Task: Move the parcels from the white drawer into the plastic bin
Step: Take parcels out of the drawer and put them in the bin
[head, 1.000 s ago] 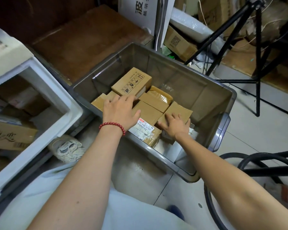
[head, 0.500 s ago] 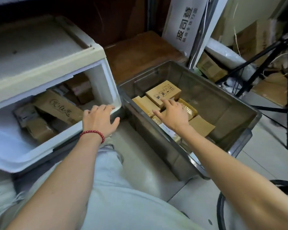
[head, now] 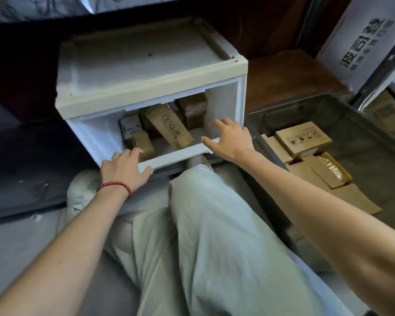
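While pale trousers (head: pixel 203 236) fill the foreground, the left hand (head: pixel 123 172) — red bead bracelet (head: pixel 115 187) at its wrist — rests with fingers draped over the front lip of the white drawer (head: pixel 180 156), holding no parcel. Further in, the right hand (head: pixel 230 137) hovers spread and empty above that lip. Several cardboard parcels (head: pixel 167 126) lie inside the drawer; beyond, to the right, more sit in the plastic bin (head: pixel 363 110).
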The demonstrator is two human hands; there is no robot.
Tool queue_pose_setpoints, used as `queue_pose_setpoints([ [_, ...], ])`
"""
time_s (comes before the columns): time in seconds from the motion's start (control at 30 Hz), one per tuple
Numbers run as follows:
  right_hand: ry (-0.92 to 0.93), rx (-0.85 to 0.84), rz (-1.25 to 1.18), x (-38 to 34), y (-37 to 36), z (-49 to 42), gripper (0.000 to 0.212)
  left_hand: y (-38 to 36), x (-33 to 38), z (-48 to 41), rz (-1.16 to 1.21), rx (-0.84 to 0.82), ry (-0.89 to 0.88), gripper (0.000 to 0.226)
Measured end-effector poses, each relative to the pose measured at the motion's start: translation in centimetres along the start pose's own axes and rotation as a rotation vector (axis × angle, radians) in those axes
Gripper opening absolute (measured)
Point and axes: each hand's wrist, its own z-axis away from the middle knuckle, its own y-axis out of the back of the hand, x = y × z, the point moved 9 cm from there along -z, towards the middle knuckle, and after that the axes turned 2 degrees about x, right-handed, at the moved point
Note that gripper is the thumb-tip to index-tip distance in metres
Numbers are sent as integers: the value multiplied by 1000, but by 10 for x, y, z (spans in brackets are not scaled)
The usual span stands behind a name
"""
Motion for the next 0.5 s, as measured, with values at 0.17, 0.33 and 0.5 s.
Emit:
queue_pose_setpoints([
  [0.17,11,-96,16,-18,-37,-30,62,-11,-9,-15,16,24,-2,53],
  [0.33,-47,-167,57,-14,-78,-57,74,-26,-3,-61,35,41,-7,60],
  [0.5,-146,-249,98,4,-114,-86,91,-48,-1,-106,63,9,74,77],
])
